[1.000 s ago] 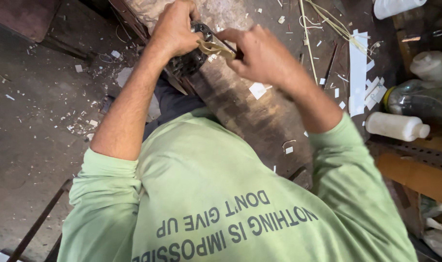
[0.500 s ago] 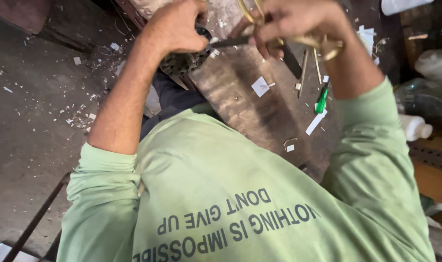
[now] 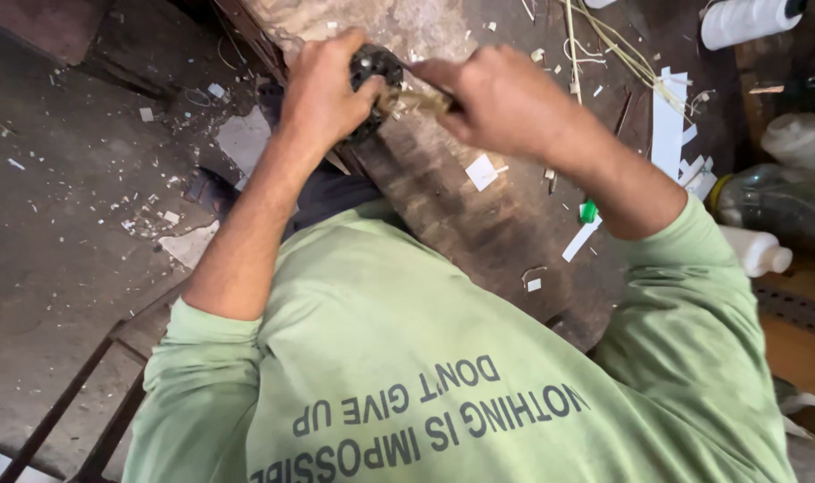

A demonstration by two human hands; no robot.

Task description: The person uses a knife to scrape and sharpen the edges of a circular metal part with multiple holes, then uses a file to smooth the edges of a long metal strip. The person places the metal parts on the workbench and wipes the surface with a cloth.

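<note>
Leaning over from the bottom of the frame, the person in the green shirt (image 3: 443,376) reaches both arms up toward the top centre, where the two hands meet over the dark wooden surface (image 3: 479,233). The left hand (image 3: 322,89) is wrapped tight around a dark round part (image 3: 376,67) at upper centre, mostly hidden by its fingers. Just to the right, the right hand (image 3: 506,103) is closed on a thin brass-coloured tool (image 3: 416,100), whose long axis runs nearly level, tip pointing left and touching the round part. Farther right lie white paper strips (image 3: 669,125) and a white thread spool (image 3: 747,20)
</note>
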